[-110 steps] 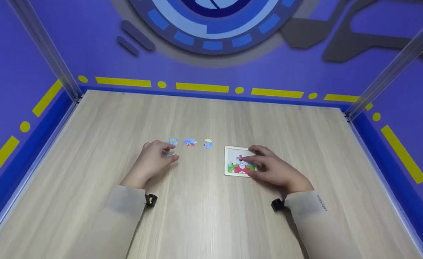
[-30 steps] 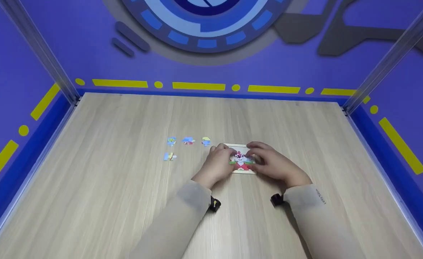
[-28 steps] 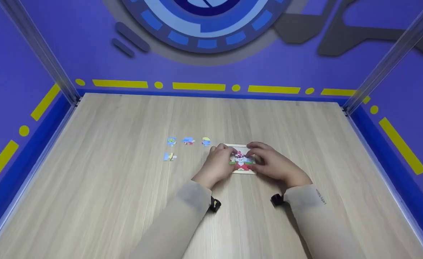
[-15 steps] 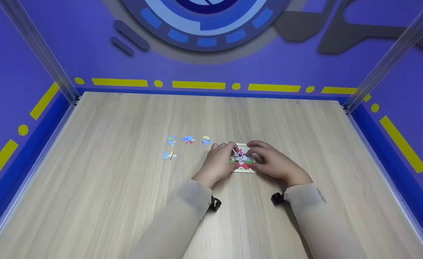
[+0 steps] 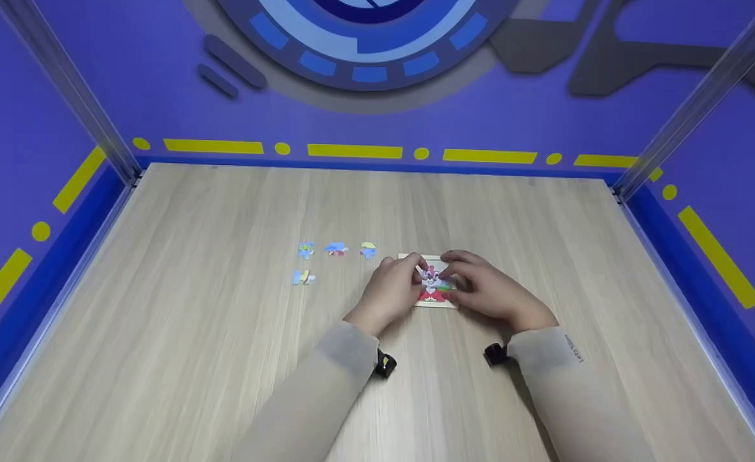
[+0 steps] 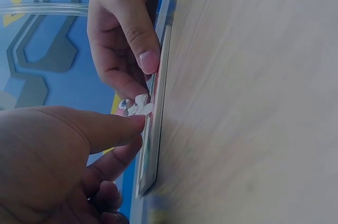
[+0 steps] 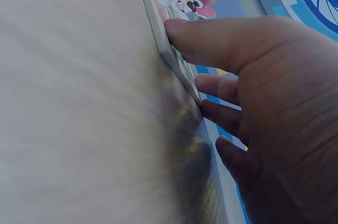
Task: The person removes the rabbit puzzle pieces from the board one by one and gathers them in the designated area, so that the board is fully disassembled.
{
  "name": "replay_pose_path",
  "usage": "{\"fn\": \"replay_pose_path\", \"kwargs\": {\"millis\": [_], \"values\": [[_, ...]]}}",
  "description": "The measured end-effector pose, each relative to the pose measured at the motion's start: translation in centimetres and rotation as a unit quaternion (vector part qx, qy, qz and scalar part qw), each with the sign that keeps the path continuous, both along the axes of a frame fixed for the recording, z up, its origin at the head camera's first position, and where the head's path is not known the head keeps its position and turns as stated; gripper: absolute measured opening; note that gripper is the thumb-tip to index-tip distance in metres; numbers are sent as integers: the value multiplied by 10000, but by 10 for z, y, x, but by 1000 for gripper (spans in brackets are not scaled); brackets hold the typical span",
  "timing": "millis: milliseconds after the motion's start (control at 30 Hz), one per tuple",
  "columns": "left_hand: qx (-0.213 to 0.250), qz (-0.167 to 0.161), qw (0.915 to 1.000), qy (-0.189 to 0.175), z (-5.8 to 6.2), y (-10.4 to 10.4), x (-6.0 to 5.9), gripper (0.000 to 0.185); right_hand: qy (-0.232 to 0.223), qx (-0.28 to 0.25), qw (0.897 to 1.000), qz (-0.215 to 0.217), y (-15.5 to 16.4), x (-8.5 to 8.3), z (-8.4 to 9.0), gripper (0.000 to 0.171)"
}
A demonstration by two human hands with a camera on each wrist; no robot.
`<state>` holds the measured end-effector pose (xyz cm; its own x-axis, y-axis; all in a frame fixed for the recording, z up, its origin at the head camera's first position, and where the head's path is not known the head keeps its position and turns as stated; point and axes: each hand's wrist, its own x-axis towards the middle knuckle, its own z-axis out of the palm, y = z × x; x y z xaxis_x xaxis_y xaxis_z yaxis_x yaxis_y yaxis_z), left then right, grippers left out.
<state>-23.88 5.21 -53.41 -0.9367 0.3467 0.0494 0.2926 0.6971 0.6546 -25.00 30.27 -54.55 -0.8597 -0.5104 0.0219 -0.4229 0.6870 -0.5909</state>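
Observation:
A square puzzle board [image 5: 437, 304] with a pale rim and a cartoon animal picture lies on the table, between both hands. My left hand [image 5: 390, 289] is over its left side. In the left wrist view the thumb and a finger pinch a puzzle piece [image 6: 138, 106], which stands tilted up at the board's surface; part of it is hidden by the thumb. My right hand [image 5: 490, 289] holds the right side of the board, its thumb [image 7: 185, 34] on the near edge and fingertips at the far edge. Hands cover parts of the picture.
Several loose puzzle pieces lie left of the board: a blue-green one [image 5: 306, 249], a blue and red one [image 5: 336, 249], a yellow-topped one [image 5: 368, 249] and a blue-yellow one [image 5: 303, 277]. Blue walls [image 5: 377, 115] stand behind and beside the wooden table [image 5: 223, 224].
My left hand has moved right, from the loose pieces to the board. Over the last second its fingers shift slightly at the picture with the piece. My right hand stays at the board's right side.

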Motion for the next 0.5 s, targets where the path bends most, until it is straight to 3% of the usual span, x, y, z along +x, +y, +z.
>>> {"fn": "replay_pose_path", "kwargs": {"millis": [200,500], "values": [[54,20,10000,70,0,0,0,25,-1,57,10000,-34,0,0,1,28],[335,130,9992,-168,5,1,-1,26,-14,110,9999,-85,-1,2,0,27]]}}
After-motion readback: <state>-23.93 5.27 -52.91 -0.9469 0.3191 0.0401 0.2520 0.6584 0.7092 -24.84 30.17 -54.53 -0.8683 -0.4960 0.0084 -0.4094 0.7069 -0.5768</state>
